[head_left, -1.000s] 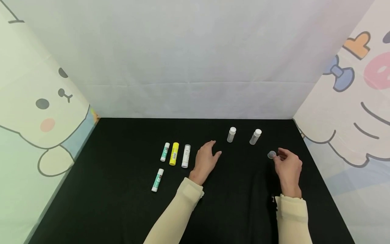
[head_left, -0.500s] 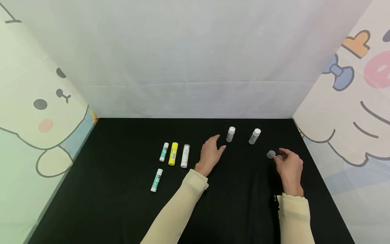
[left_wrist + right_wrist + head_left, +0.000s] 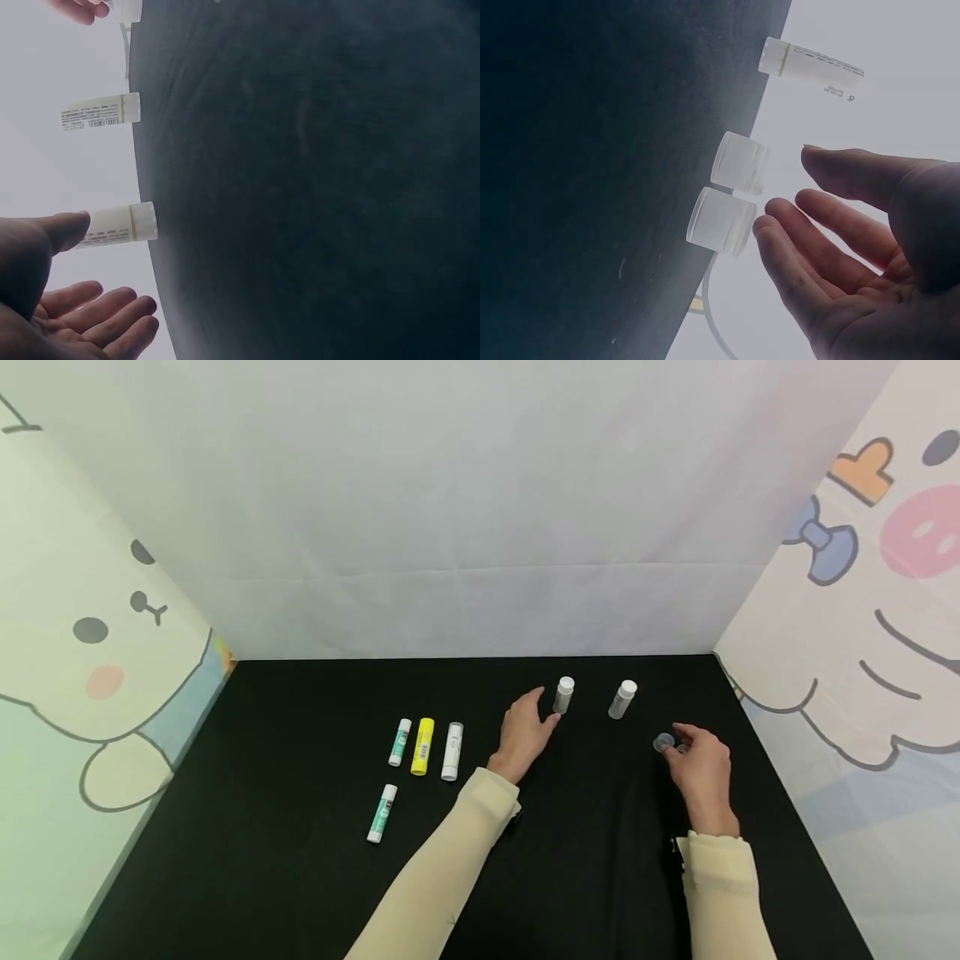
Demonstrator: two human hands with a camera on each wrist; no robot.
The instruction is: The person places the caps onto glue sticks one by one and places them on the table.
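Observation:
My left hand point(image 3: 522, 735) is spread beside an upright, white-topped tube point(image 3: 564, 696) that looks like a glue stick. In the left wrist view, the thumb point(image 3: 69, 229) overlaps this labelled tube point(image 3: 112, 226), with the other fingers spread below. A second such tube point(image 3: 622, 700) stands to its right. Toward the right edge, my right hand point(image 3: 701, 770) is at two small translucent caps point(image 3: 663, 742). The right wrist view shows the caps point(image 3: 737, 163) side by side, with relaxed fingers point(image 3: 787, 262) right at the nearer one and the thumb apart.
Left of my left hand lie a white glue stick point(image 3: 452, 752), a yellow one point(image 3: 422, 747) and a green-and-white one point(image 3: 400, 743) in a row. Another green-and-white stick point(image 3: 382, 814) lies nearer. Printed cloth walls point(image 3: 450, 527) border the black tabletop point(image 3: 300, 877).
My left hand has moved right and forward, up to the nearer standing tube. The second cap has come into view by my right fingers, which have stayed almost in place.

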